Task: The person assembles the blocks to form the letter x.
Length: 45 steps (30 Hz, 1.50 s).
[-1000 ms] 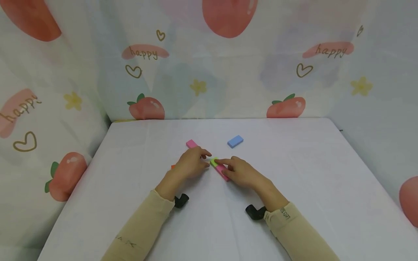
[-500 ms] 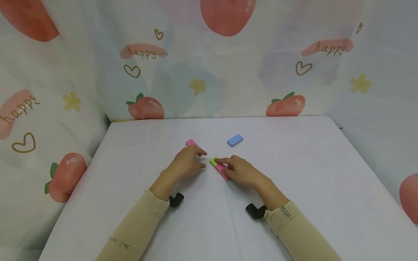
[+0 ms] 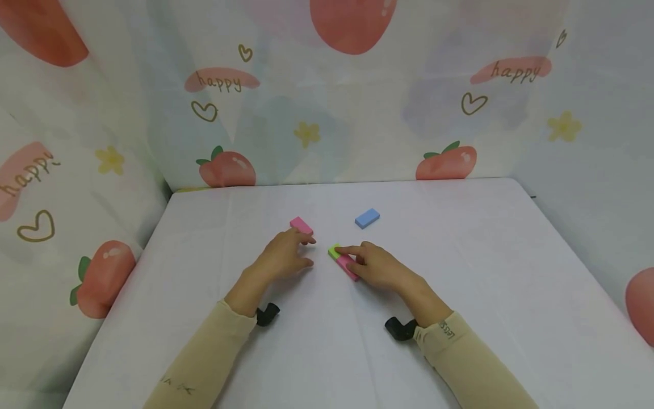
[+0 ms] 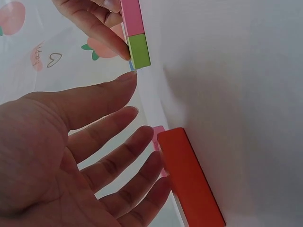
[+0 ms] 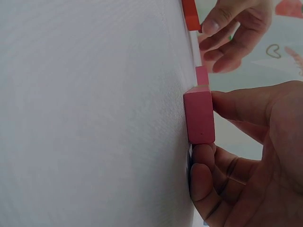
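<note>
My right hand (image 3: 380, 268) pinches a pink block (image 5: 200, 116) between thumb and fingers, low against the white tabletop. A green block (image 4: 139, 51) meets the pink one end to end, and the index finger reaches onto it. My left hand (image 3: 278, 257) hovers to the left with spread, slightly bent fingers and nothing in its grasp. Beside its fingertips in the left wrist view lies an orange block (image 4: 190, 177), which the hand hides in the head view. Just beyond the left fingers is another pink block (image 3: 301, 225).
A blue block (image 3: 367, 218) lies farther back, right of the middle. The white-covered table (image 3: 460, 238) meets a printed cloth backdrop (image 3: 357, 153) at the rear, with cloth at both sides too. Each wrist carries a black camera mount (image 3: 400, 329).
My left hand has drawn back leftward from the joined pink and green blocks, exposing more of the far pink block and covering the orange one. The right hand keeps its place.
</note>
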Motion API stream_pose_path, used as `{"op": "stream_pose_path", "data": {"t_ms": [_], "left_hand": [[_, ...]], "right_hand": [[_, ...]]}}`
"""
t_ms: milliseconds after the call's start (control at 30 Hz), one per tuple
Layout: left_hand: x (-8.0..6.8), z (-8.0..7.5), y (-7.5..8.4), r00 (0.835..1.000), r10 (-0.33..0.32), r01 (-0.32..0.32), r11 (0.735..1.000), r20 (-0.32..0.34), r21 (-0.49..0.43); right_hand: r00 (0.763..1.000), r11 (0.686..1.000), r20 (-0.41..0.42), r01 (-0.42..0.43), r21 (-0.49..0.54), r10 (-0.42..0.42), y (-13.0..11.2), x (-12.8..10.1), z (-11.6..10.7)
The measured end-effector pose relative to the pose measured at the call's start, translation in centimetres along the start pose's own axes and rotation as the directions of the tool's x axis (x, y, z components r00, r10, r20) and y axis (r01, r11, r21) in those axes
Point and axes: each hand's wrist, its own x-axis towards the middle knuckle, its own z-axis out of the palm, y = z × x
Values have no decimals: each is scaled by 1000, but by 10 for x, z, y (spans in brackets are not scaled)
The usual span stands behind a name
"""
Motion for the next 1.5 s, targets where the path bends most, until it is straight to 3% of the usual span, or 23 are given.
{"op": "stream_pose_path", "data": {"t_ms": [733, 1100, 1500], "left_hand": [[-15, -15, -19, 999, 33, -34, 999, 9, 42], [-18, -14, -35, 1000, -1, 0, 1000, -9, -21], [-12, -15, -44, 999, -44, 45, 997, 22, -57]], "right_hand": [[1000, 1000, 6, -2, 6, 2, -1, -3, -5], [1000, 1000, 14, -15, 25, 14, -3, -1, -2], [1000, 1000, -1, 7, -1, -7, -2, 2, 0]]}}
